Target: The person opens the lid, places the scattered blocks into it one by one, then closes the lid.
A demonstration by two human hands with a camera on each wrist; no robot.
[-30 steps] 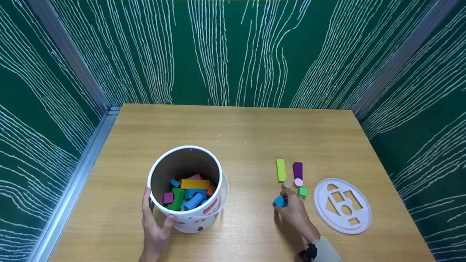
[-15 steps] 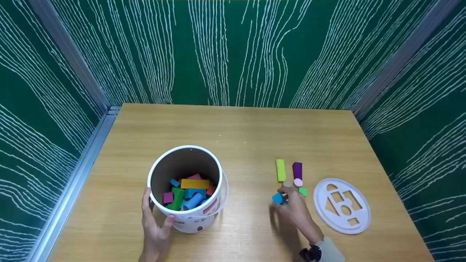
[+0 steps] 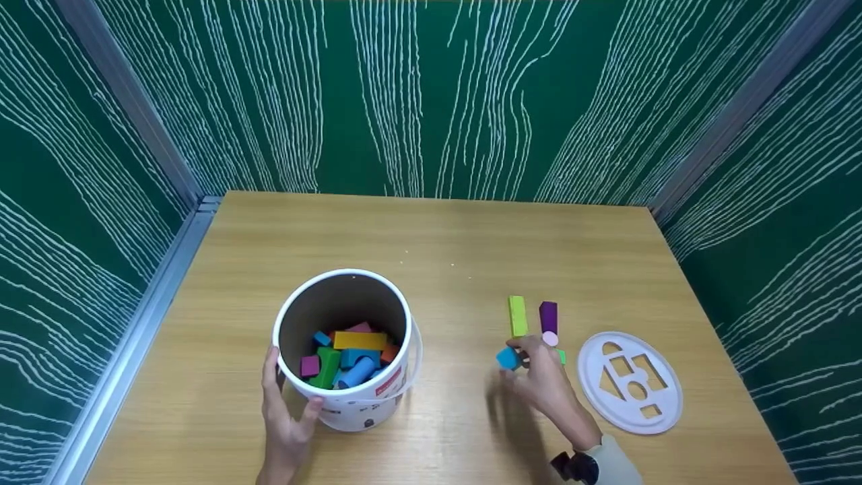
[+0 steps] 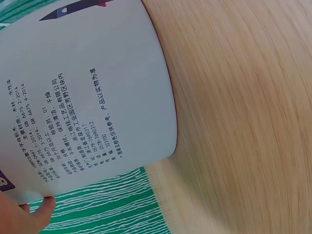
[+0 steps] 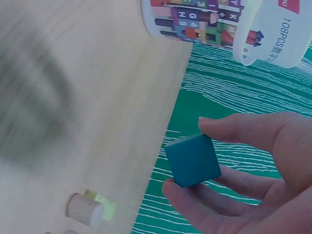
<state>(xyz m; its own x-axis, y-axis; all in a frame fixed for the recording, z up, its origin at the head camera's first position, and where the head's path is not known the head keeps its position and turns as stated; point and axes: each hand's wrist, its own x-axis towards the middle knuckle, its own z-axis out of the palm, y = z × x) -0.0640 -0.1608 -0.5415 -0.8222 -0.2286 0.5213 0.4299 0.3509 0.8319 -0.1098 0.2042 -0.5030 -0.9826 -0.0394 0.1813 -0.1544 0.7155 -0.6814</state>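
At the left, a white bucket (image 3: 353,414) with printed pictures holds several coloured wooden blocks (image 3: 360,341). My left hand (image 3: 288,426) grips the bucket's near left side, fingers along the outside and thumb below the rim. In the left wrist view, printed text covers the bucket wall (image 4: 97,97). My right hand (image 3: 549,387) pinches a blue cube (image 5: 193,160) between thumb and fingers, raised over the table. Close beyond that hand lie a yellow-green block (image 3: 517,315), a purple block (image 3: 549,316), a pink cylinder (image 3: 549,339) and a partly hidden green block (image 3: 561,356).
A white round lid (image 3: 592,377) with shaped cut-outs lies to the right of my right hand. The bucket's white handle (image 3: 419,350) hangs on its right side. Green walls with white lines (image 3: 458,101) enclose the wooden table (image 3: 431,236).
My right hand has lifted the blue cube and moved it slightly left and away from me. The left hand and the bucket have stayed in place.
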